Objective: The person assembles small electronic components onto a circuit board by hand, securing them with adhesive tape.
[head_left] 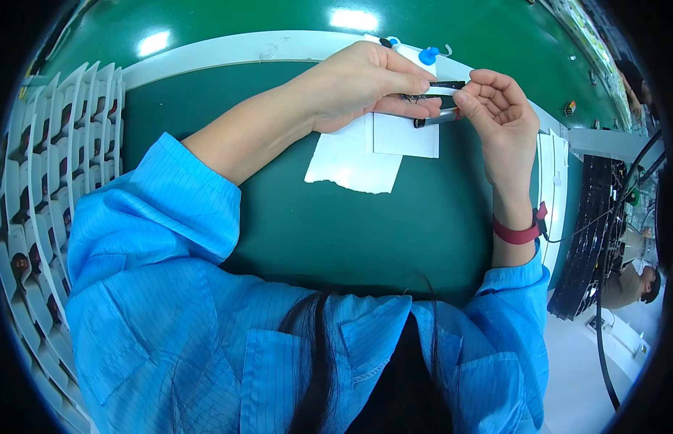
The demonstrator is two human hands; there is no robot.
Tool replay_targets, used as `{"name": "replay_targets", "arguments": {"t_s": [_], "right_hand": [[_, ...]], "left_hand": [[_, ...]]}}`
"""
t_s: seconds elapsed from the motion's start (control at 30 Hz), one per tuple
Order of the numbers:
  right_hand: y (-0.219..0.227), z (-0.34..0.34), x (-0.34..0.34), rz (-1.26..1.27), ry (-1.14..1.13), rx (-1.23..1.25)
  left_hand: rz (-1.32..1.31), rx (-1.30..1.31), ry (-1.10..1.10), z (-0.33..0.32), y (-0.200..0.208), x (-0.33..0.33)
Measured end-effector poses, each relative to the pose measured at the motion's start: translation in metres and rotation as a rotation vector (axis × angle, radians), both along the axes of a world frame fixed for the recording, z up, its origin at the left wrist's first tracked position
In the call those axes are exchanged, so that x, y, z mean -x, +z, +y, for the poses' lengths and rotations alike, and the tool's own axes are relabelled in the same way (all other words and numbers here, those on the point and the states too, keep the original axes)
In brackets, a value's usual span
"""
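The left hand [373, 81] is pinching a small dark part [449, 84] between thumb and fingers. Just beside it, the right hand [501, 108], fingers curling, is pinching a white strip [441, 91].

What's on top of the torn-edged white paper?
A smaller white rectangular sheet overlaps its right side. The left hand blocks the view of the torn-edged paper's upper part; anything lying there can't be seen.
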State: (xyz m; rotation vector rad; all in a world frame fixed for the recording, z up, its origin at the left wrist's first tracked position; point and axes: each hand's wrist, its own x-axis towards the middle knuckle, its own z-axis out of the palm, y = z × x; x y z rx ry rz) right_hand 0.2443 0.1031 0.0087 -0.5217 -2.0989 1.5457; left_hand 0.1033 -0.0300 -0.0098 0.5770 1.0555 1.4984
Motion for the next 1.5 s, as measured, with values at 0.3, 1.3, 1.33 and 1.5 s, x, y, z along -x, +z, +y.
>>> {"name": "replay_targets", "arguments": {"t_s": [0.3, 1.3, 1.33, 1.5], "right_hand": [[0.0, -0.003, 0.003, -0.008, -0.061, -0.205], [0.017, -0.003, 0.0, 0.035, 0.244, -0.806], [0.019, -0.005, -0.001, -0.045, 0.207, -0.774], [0.015, -0.006, -0.002, 0.031, 0.119, -0.109]], "left_hand": [[0.077, -0.017, 0.013, -0.003, -0.002, -0.003], [-0.112, -0.044, -0.287, -0.006, 0.003, 0.007], [-0.115, -0.044, -0.294, -0.005, 0.002, 0.005], [-0.072, -0.035, -0.171, -0.002, 0.009, -0.003]]}}
